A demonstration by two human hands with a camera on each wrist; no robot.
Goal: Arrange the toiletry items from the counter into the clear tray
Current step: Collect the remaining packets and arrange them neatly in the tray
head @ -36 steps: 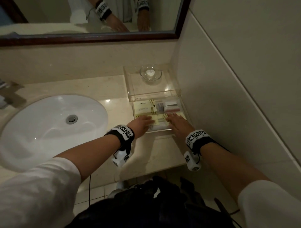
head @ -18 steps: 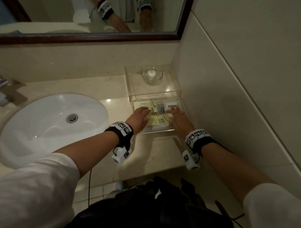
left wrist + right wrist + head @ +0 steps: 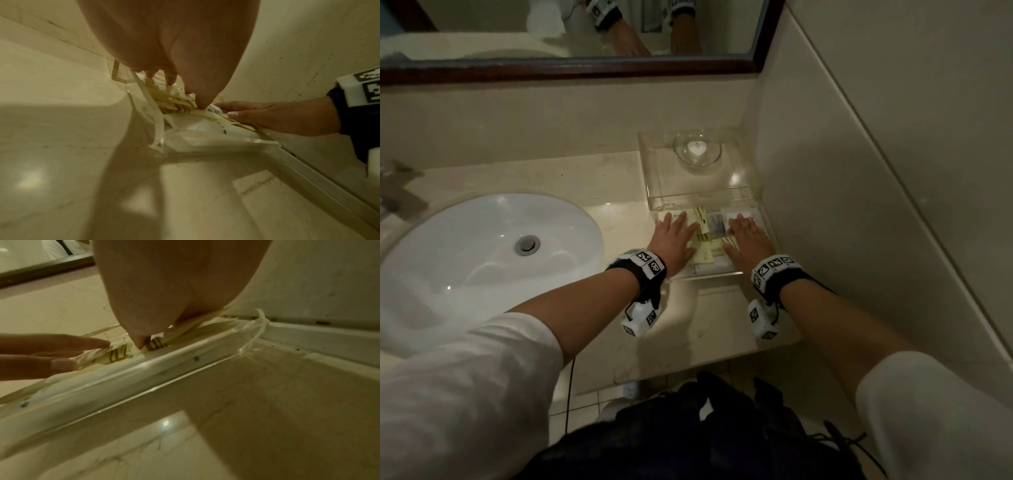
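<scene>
Both hands lying flat, fingers spread: left hand and right hand pressing toiletry packets directly beneath them in the clear tray; packets' long axes running away from the wrists.

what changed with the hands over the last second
Both the left hand and right hand slid flat across the toiletry packets toward the far end of the clear tray. Nothing was gripped or released. The tray, glass bowl and sink stayed put.
</scene>
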